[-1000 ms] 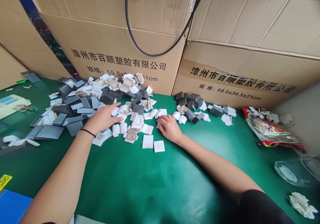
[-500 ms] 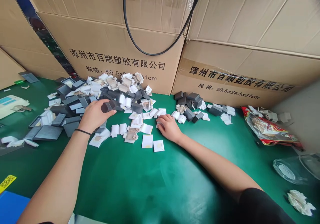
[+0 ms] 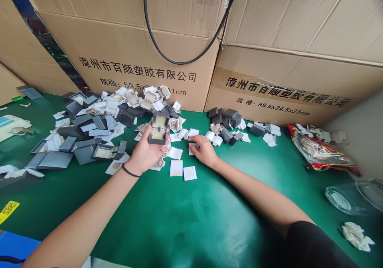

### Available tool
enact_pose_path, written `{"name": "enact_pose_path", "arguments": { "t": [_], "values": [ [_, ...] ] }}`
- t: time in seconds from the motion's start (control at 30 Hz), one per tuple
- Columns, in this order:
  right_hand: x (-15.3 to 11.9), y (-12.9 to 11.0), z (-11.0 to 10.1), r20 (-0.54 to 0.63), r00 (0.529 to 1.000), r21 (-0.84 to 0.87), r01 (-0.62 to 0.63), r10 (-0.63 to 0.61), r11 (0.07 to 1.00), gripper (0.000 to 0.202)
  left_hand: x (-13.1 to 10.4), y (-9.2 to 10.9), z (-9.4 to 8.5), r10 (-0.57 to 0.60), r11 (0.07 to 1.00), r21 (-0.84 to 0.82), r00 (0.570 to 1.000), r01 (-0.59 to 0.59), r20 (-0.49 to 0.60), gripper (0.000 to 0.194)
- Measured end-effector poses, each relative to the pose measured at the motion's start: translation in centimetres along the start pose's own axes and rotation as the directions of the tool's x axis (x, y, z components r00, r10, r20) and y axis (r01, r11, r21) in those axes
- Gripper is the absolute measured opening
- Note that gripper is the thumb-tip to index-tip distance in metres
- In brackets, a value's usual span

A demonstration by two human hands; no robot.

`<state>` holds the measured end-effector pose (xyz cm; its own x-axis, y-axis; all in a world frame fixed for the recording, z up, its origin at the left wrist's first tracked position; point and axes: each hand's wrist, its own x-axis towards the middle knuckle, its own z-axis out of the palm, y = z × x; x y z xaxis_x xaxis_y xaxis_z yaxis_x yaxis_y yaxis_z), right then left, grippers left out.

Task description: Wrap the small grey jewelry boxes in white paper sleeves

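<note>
My left hand [image 3: 146, 150] is closed around a small dark grey jewelry-type box [image 3: 159, 128]. The box is hinged open and tilted toward me, its pale yellowish insides showing. My right hand [image 3: 203, 150] rests on the table with fingers curled and thumb drawn in, at a small white paper piece [image 3: 192, 151] partly hidden under it. Between the hands lie several white paper pieces, among them a flat white square [image 3: 189, 173] and another beside it [image 3: 176, 168]. Left of my left hand, another open grey box [image 3: 103, 152] lies at the edge of a heap of grey boxes [image 3: 85, 120].
Large cardboard cartons [image 3: 143, 44] stand along the back of the green table [image 3: 191, 220], a black cable [image 3: 179, 63] hanging before them. More grey boxes [image 3: 230, 114] lie back right. A red food packet [image 3: 323, 152], clear container [image 3: 344, 200] and crumpled tissue [image 3: 357, 236] are at right.
My left hand has moved right and toward me from the heap, turning palm up with an open box. An open box now lies at the heap's near edge. My right hand has barely moved.
</note>
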<state>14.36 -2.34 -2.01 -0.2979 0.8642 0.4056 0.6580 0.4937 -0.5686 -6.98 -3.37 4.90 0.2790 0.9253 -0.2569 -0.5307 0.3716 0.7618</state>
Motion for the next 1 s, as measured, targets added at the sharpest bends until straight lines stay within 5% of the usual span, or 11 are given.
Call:
{"name": "enact_pose_path", "arguments": {
  "t": [0.13,0.23,0.4,0.6,0.83,0.9,1.0],
  "values": [
    [0.1,0.5,-0.1,-0.078,0.988,0.125,-0.120,0.131,0.985,0.025,-0.5,-3.5,1.1,-0.240,0.958,-0.134,0.964,0.255,0.116,0.040],
    [-0.1,0.6,-0.3,-0.109,0.984,-0.069,-0.146,0.139,0.987,0.019,-0.1,-4.6,0.7,-0.223,0.964,-0.121,0.967,0.237,0.120,0.033],
    [-0.5,0.3,-0.4,0.006,0.993,-0.274,-0.115,0.122,0.955,0.010,0.8,-4.1,-0.1,-0.163,0.982,-0.086,0.983,0.170,0.082,0.030],
    [-0.4,0.1,-0.5,-0.112,0.978,-0.007,-0.176,0.174,0.984,0.006,1.0,-4.2,-0.1,-0.163,0.981,-0.080,0.979,0.174,0.123,0.024],
    [-0.3,-0.3,-0.1,-0.275,0.882,0.464,-0.227,0.383,0.856,0.025,1.5,-4.5,-0.9,-0.218,0.974,-0.022,0.962,0.225,0.166,0.023],
    [-0.6,-0.9,-0.3,-0.338,0.873,0.487,-0.159,0.353,0.859,0.024,1.5,-4.6,-0.9,-0.200,0.979,0.009,0.961,0.202,0.189,0.021],
    [-1.0,-1.8,-0.5,-0.371,0.920,0.363,0.017,0.128,0.931,0.017,1.2,-4.7,-0.8,-0.179,0.983,0.092,0.953,0.161,0.244,0.019]
  ]
}}
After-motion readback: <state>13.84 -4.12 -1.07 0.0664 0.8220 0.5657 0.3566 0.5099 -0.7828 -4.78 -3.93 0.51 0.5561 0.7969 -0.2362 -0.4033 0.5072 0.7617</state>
